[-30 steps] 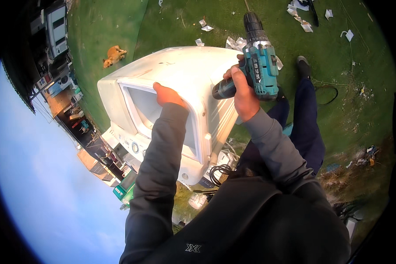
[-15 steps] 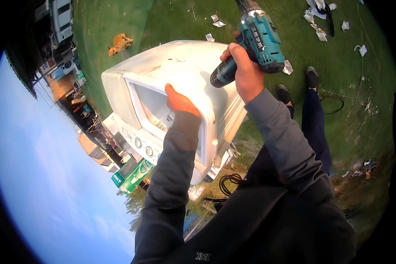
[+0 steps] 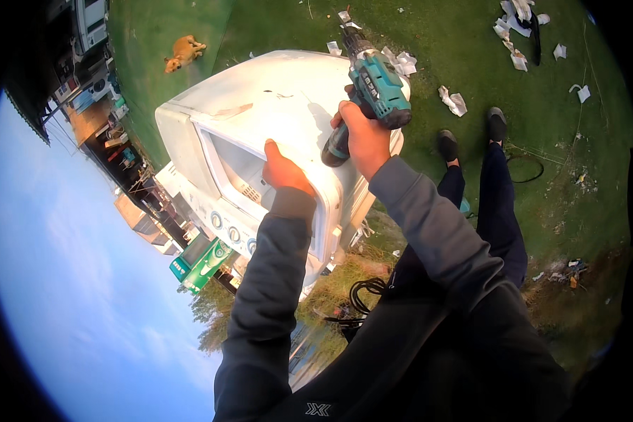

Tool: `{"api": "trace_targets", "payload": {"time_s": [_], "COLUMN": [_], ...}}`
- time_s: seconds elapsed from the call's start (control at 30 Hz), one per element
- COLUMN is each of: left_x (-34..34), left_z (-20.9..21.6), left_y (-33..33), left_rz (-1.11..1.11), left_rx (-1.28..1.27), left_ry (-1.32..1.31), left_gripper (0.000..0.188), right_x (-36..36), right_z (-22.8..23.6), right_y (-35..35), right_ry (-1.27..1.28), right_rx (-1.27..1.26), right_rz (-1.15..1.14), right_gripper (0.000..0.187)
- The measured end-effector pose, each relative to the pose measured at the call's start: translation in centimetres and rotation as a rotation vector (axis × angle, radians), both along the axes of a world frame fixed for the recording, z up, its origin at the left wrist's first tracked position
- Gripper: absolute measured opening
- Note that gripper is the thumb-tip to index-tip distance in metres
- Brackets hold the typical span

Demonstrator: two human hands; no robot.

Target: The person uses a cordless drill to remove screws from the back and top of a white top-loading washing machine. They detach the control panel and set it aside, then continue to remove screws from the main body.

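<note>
A white washing machine (image 3: 274, 79) with a row of round knobs (image 3: 216, 220) lies tilted in front of me. My left hand (image 3: 285, 169) is closed on the rim of its rectangular opening (image 3: 221, 158), thumb on the outer side and the other fingers mostly hidden. In my right hand (image 3: 367, 141) is a teal and black cordless drill (image 3: 378, 88), gripped round its handle. The drill's chuck points up and away, past the machine's far right side. Its battery end is close over the white casing; whether they touch I cannot tell.
A tan dog (image 3: 185, 53) lies on the green ground beyond the machine. White scraps (image 3: 453, 101) are scattered to the right, near my shoes (image 3: 448, 146). A coiled black cable (image 3: 366, 290) lies beside my legs. A green box-shaped thing (image 3: 202, 261) stands past the knobs.
My right hand has brought the drill left and slightly lower, closer over the machine's casing. My left hand keeps its hold on the rim. The whole view has shifted a little.
</note>
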State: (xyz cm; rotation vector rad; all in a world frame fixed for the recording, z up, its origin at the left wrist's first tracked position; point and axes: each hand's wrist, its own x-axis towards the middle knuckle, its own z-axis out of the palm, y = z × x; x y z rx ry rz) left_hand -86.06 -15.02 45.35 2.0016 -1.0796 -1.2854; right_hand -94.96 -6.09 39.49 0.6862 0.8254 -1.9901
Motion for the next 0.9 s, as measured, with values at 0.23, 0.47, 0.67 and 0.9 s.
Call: {"api": "trace_targets", "payload": {"time_s": [0.23,0.47,0.67,0.9], "left_x": [0.3,0.5,-1.2,-1.0], "left_z": [-1.0,-0.8,-0.7,0.0], "left_y": [-0.5,-0.6,0.4,0.7], "left_rz": [-0.016,-0.037,-0.042,-0.124], "left_rx": [0.018,0.069,0.058,0.172], "left_ry": [0.071,0.023,0.108,0.165], "left_gripper": [0.055,0.054,0.058,0.064], "right_x": [-1.7,0.5,0.1,-2.3], "right_z": [0.5,-0.2,-1.6,-1.3], "right_y": [0.9,1.7,3.0,4.8], "right_ry": [0.065,0.165,0.26,0.048], "right_rx": [-0.065,0.036,0.011,-0.035], "right_rz": [0.008,0.017,0.121,-0.02], "right_gripper": [0.039,0.039,0.04,0.04]}}
